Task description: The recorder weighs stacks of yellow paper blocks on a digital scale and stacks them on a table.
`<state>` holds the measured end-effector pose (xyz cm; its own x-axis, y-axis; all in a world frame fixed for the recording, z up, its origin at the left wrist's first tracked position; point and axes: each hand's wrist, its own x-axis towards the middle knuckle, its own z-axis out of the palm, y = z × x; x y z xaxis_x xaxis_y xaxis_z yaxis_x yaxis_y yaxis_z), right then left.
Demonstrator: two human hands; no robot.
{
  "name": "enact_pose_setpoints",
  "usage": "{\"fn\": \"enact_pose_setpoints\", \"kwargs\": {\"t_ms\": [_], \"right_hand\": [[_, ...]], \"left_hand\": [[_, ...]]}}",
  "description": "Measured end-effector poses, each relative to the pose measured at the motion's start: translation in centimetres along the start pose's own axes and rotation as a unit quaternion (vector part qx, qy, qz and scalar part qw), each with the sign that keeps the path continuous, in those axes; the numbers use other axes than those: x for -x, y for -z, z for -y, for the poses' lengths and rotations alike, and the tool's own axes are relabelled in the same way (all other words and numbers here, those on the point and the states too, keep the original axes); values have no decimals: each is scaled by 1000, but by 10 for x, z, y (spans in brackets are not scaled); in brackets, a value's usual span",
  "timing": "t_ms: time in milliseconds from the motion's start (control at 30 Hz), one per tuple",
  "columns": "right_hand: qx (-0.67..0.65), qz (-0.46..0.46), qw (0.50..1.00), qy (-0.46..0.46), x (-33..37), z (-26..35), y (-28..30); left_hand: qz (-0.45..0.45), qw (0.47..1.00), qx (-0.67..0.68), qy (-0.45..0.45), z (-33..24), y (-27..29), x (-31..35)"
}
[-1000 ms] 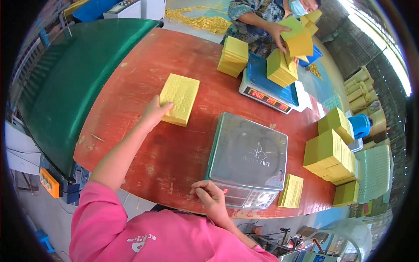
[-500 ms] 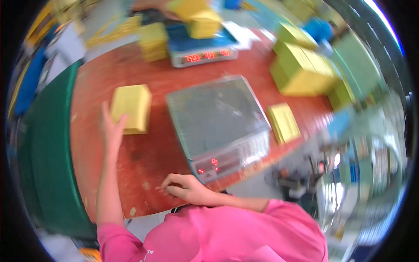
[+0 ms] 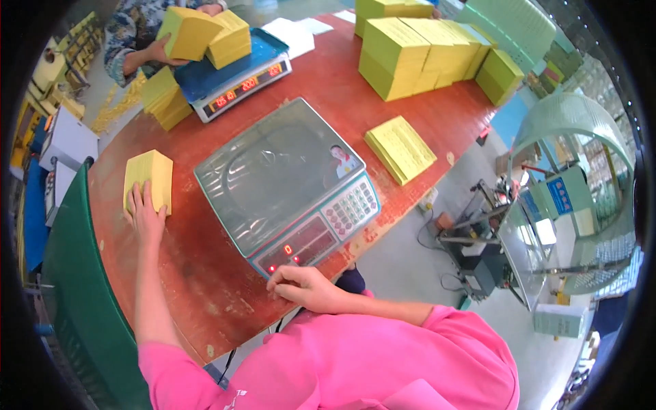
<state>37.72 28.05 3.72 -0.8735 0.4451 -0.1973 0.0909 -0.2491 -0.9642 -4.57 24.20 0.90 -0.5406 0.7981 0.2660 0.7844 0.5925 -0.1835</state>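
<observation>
Nearest the camera is the person's pink sleeve and shoulder, filling the lower edge. Just beyond it the right hand [image 3: 304,287] rests on the near edge of the red-brown table [image 3: 205,287], fingers loosely curled and holding nothing, right below the front panel of the scale [image 3: 287,181]. That scale sits in the middle of the table, its flat grey weighing plate bare, its red display lit and its keypad to the right of the display.

To the left, the left hand [image 3: 145,217] lies flat and open with its fingertips on the near end of a small yellow paper stack [image 3: 149,179], pressing on it rather than gripping it. The stack lies flat on the table, just left of the scale and apart from it. A green bin [image 3: 75,294] stands against the table's left edge.

Right of the scale lies a thin yellow pile of sheets [image 3: 400,147]. Farther back sits a second scale [image 3: 236,75] with a blue top, yellow bundles on it, and another person's hand [image 3: 160,51] holds one of them. At the far right corner stand large blocks of yellow paper [image 3: 417,51]. Off the table to the right is a grey machine [image 3: 506,253] on the floor.
</observation>
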Motion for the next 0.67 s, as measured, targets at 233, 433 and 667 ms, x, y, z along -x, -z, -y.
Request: {"fn": "enact_pose_setpoints", "kwargs": {"t_ms": [233, 433, 667], "right_hand": [[-60, -41, 997, -9, 30, -7, 41], [-79, -27, 995, 44, 52, 1, 107], [-41, -45, 998, 14, 114, 1, 207]], "left_hand": [[-149, 975, 162, -14, -93, 63, 33], [-173, 945, 272, 48, -198, 119, 190], [-216, 932, 290, -33, -333, 197, 199]]}}
